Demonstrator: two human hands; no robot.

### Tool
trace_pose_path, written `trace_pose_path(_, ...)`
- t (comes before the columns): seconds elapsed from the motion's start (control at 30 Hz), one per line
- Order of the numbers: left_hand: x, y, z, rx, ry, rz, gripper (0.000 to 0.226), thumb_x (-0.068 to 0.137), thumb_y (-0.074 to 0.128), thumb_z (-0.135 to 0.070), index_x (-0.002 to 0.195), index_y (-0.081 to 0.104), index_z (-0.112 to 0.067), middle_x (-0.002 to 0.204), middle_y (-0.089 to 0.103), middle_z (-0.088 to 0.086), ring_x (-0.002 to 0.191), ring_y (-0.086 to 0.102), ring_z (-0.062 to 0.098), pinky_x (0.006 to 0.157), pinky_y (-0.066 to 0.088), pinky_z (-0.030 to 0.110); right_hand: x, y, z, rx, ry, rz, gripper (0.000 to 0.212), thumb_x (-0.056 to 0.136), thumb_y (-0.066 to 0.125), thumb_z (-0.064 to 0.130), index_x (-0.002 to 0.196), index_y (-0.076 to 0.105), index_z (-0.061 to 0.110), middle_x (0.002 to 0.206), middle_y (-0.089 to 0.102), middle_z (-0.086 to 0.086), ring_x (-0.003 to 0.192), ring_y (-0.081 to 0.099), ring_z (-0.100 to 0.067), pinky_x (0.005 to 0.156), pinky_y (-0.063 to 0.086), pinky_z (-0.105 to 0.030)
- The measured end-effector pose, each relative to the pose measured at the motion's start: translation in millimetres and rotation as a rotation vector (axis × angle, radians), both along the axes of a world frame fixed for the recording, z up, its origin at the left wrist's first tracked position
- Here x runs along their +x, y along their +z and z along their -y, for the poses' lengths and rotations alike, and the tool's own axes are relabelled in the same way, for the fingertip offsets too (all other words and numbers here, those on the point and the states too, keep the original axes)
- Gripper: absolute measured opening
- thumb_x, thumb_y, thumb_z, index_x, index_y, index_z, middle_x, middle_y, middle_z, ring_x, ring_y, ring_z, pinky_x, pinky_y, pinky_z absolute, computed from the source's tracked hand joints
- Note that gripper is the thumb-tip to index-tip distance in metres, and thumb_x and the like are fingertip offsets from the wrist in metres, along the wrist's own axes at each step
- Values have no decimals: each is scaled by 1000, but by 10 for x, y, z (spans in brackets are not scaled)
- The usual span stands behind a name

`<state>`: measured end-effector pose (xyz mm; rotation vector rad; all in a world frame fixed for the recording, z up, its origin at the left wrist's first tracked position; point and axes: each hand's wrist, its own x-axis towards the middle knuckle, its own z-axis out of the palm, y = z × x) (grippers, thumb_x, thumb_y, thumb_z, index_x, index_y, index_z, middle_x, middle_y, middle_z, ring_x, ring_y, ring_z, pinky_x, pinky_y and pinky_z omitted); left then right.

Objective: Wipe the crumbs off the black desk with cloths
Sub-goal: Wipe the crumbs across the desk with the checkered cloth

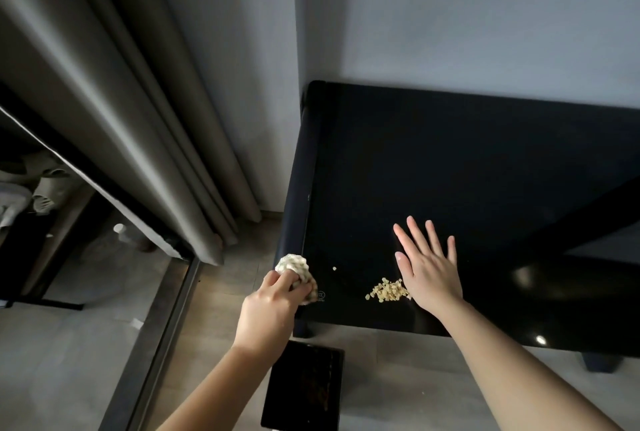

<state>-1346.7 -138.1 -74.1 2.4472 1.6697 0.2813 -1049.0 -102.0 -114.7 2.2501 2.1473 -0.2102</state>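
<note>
The glossy black desk [450,171] fills the right half of the view, against a pale wall. A small heap of yellowish crumbs [387,290] lies near its front edge, and a single crumb [334,268] sits further left. My right hand [427,266] rests flat on the desk with fingers spread, its edge touching the right side of the heap. My left hand [273,306] grips a crumpled whitish cloth [296,269] at the desk's front left corner.
A black bin [304,389] stands on the floor below the desk's front left corner, with what look like crumbs inside. Grey curtains [121,101] hang at the left beside a sliding door track. The floor is wood-toned.
</note>
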Motion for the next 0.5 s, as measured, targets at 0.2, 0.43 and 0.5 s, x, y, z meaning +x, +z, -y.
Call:
trace_pose_path(0.2, 200, 60, -186, 6, 279, 70, 45, 65, 73, 0, 99, 73, -29, 92, 57, -3, 83, 57, 21, 40, 41, 26, 16, -11, 47, 35, 4, -34, 58, 96, 6, 49, 152, 17, 38, 161, 14, 7, 149, 9, -24, 117, 8, -56)
trace_pose_path(0.43, 865, 2, -396, -39, 238, -19, 47, 85, 56, -11, 127, 57, -32, 124, 46, -1, 108, 47, 21, 59, 40, 28, 111, -101, 98, 122, 19, -82, 50, 102, 25, 36, 152, 23, 33, 160, 17, 6, 149, 11, -23, 119, 8, -52)
trace_pose_path(0.5, 1005, -27, -267, -24, 172, -12, 47, 82, 59, -10, 124, 60, -32, 124, 49, 2, 104, 50, 21, 55, 37, 26, 154, -104, 148, 151, 12, -109, 51, 103, 36, 30, 152, 24, 30, 160, 16, 5, 149, 10, -22, 120, 8, -50)
